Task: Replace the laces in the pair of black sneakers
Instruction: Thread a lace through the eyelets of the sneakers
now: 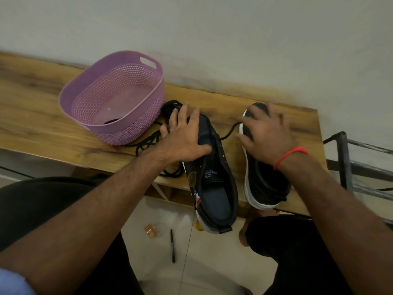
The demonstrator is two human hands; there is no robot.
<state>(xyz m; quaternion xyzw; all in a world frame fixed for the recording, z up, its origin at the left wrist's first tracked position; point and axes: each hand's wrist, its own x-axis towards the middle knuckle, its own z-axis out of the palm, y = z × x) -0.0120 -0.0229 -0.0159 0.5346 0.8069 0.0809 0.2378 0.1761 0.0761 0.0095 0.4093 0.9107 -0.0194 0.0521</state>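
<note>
Sneakers, 2 of them, black w/ white soles, sit side by side on the wooden bench (pixel 53 99), toes toward the wall, heels hanging a bit over the near edge. Left hand (pixel 182 135) is spread wide and pressing down on the toe end of the left sneaker (pixel 214 188), fingers splayed, thumb on the upper, not pinching anything. Right hand (pixel 265 135), red thread at the wrist, lies flat over the front of the right sneaker (pixel 268 186), fingers open too, no lace held as far as I can see. A black lace strand (pixel 230 129) runs between the 2 shoes near the toes. More loose black laces (pixel 148 143) are piled beside the purple plastic basket (pixel 119 67), just left of the left hand; which are old & which are new, can't tell. Left shoe's eyelets look mostly bare, tongue exposed. Pen (pixel 172 245) on the floor below.

Looks like a steadying moment before threading. To do it well: pin 1 shoe w/ 1 hand, free the other to pick a lace tip, start at the eyelets nearest the toe, keep both ends even, and untangle that pile first so nothing knots midway
</note>
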